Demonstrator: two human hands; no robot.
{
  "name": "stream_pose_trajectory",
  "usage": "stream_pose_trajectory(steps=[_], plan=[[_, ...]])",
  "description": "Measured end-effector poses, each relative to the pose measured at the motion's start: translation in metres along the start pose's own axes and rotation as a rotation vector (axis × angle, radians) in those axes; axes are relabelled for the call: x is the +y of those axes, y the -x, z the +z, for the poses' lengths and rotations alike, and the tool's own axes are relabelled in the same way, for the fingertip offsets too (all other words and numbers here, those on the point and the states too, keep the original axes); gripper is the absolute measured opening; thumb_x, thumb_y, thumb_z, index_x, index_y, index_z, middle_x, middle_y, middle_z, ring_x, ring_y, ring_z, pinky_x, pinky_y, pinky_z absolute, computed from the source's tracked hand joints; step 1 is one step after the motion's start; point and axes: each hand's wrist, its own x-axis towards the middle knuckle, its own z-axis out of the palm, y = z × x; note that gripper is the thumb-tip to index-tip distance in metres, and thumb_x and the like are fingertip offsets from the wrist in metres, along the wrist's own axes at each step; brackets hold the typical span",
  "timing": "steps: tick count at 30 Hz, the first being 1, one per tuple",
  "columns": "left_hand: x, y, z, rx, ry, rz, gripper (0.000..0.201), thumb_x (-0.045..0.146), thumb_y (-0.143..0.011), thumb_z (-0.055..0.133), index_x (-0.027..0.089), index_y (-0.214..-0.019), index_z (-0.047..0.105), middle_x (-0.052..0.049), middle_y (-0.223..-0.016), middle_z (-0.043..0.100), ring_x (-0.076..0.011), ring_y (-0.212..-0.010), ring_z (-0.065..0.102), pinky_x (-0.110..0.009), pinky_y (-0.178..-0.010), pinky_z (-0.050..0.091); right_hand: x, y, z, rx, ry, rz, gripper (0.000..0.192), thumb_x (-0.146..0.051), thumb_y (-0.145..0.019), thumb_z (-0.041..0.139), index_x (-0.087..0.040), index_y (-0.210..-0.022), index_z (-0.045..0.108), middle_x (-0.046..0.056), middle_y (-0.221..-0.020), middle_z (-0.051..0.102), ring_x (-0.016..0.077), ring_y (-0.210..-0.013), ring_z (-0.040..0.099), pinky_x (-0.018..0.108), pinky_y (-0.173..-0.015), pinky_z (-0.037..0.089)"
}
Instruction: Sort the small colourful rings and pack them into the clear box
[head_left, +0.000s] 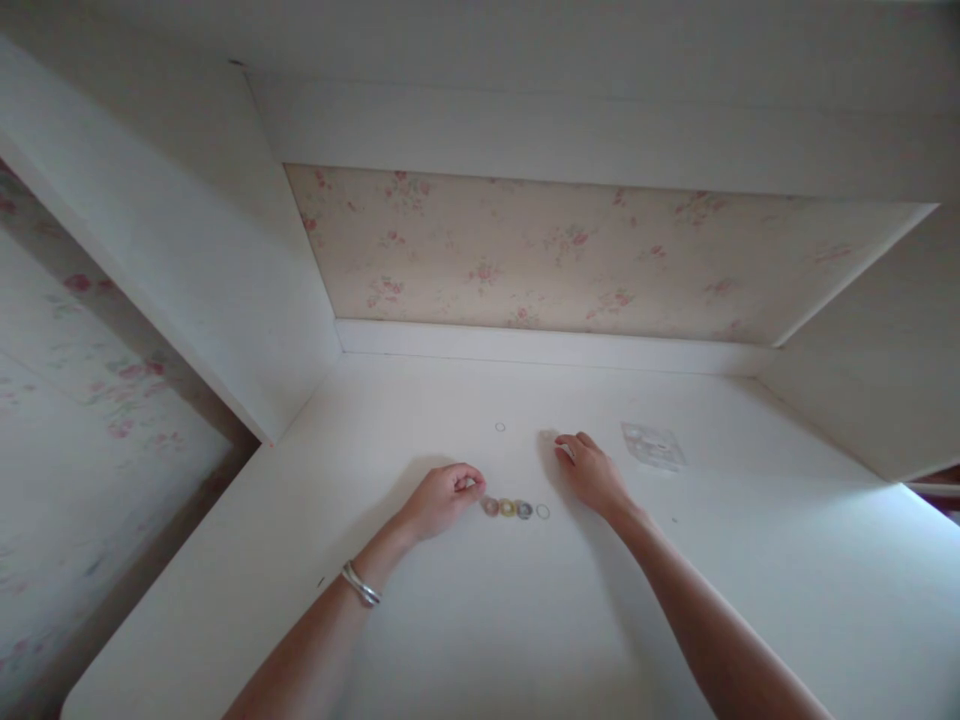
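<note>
The white tabletop [480, 630] runs back beneath my forearms. Just right of my left hand [439, 500], its fingertips pressed together, though I can't tell on what, lies a close row: pinkish-brown ring [491, 507], yellow ring [508, 508], grey ring [524, 510], thin loop [537, 512]. Farther off, my right hand [590, 474] pinches a small clear piece [548, 437], near a transparent box [652, 446]. Beyond lies a second loop [496, 427]; at the back, white panels frame floral wallpaper [450, 250].

a pinkish ring [490, 507], yellow ring [508, 508], gray ring [524, 510] and thin hoop [548, 514] lie in a row.
</note>
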Motion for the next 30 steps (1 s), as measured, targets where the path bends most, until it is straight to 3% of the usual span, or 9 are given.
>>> stream_pose_trajectory(steps=[3,7,16,23,30], plan=[[0.001,0.0,-0.001,0.003,0.006,0.0,0.03,0.04,-0.081,0.052,0.016,-0.092,0.065,-0.002,-0.079,0.063,-0.014,-0.07,0.055,-0.023,-0.063,0.038,-0.001,-0.017,0.001,-0.042,0.05,-0.03,0.029,-0.029,-0.093,0.037,-0.023,-0.114,0.056,0.007,-0.106,0.056,0.0152,-0.082,0.058,0.025,-0.064,0.037],[0.003,-0.001,-0.001,-0.003,0.014,-0.014,0.029,0.039,-0.081,0.052,0.015,-0.091,0.065,-0.001,-0.077,0.062,-0.0136,-0.068,0.053,-0.023,-0.062,0.038,-0.005,-0.028,-0.001,-0.112,0.118,-0.068,0.03,-0.029,-0.095,0.033,-0.021,-0.106,0.06,0.007,-0.101,0.055,0.0144,-0.081,0.057,0.024,-0.063,0.035],[0.001,-0.001,-0.001,-0.017,0.022,0.01,0.03,0.04,-0.082,0.052,0.015,-0.093,0.065,-0.002,-0.081,0.064,-0.0149,-0.073,0.056,-0.024,-0.066,0.04,-0.006,-0.025,0.002,-0.146,0.191,-0.119,0.027,-0.021,-0.095,0.03,-0.013,-0.1,0.055,0.011,-0.101,0.051,0.0151,-0.076,0.057,0.025,-0.059,0.034],[0.0,-0.001,-0.001,-0.016,-0.011,0.013,0.031,0.041,-0.082,0.051,0.016,-0.092,0.065,-0.002,-0.078,0.064,-0.0143,-0.07,0.055,-0.023,-0.063,0.038,-0.014,0.019,-0.007,-0.053,0.051,-0.23,0.027,-0.024,-0.097,0.028,-0.015,-0.096,0.053,0.007,-0.095,0.051,0.012,-0.072,0.055,0.024,-0.064,0.037],[0.0,-0.001,0.0,-0.017,-0.019,0.005,0.033,0.044,-0.082,0.05,0.016,-0.093,0.065,-0.002,-0.075,0.062,-0.0142,-0.067,0.054,-0.023,-0.062,0.039,-0.016,0.075,0.002,-0.087,-0.098,-0.36,0.023,-0.023,-0.096,0.031,-0.018,-0.093,0.053,0.005,-0.089,0.052,0.0132,-0.073,0.054,0.025,-0.068,0.041]])
